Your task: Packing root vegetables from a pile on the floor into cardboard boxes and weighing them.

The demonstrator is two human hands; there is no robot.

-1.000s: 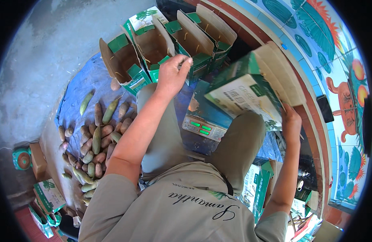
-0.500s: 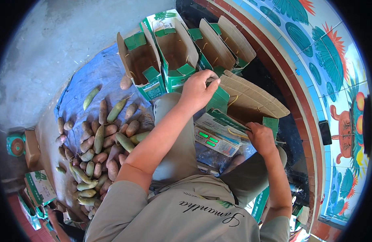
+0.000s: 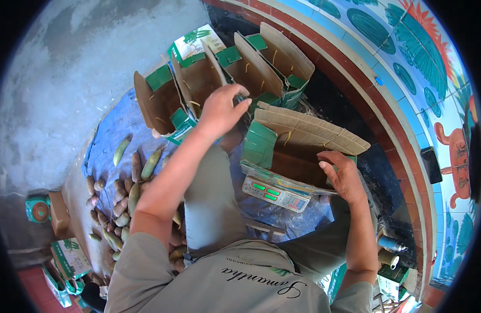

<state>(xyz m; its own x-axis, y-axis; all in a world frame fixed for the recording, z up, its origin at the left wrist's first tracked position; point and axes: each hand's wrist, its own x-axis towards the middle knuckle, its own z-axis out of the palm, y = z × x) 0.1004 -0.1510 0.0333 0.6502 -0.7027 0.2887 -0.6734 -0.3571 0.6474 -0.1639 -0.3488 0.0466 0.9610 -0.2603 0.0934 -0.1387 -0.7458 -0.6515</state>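
A cardboard box (image 3: pixel 303 161), green outside and brown inside, rests on a digital scale (image 3: pixel 276 195) with lit green displays. Its top gapes open and its far flap stands up. My right hand (image 3: pixel 343 175) is at the box's right end, thumb apart from the bent fingers, which reach over the opening. Farther left, my left hand (image 3: pixel 222 110) is curled at the front of a row of open boxes. Something dark shows between its thumb and fingers; I cannot make out what it is. The hand hides the front of the second open box (image 3: pixel 198 75).
Long green and reddish-brown gourds or tubers (image 3: pixel 120 208) lie heaped at my left on a blue tarp (image 3: pixel 107 138). A curved brick-edged ledge (image 3: pixel 350 86) and a painted tile wall (image 3: pixel 407 62) bound the right side. More cartons (image 3: pixel 71 258) stand at lower left.
My left hand has left the flap of the box on the scale and moved left to the row. That box now sits squarer on the scale. My right fingers have loosened from its edge.
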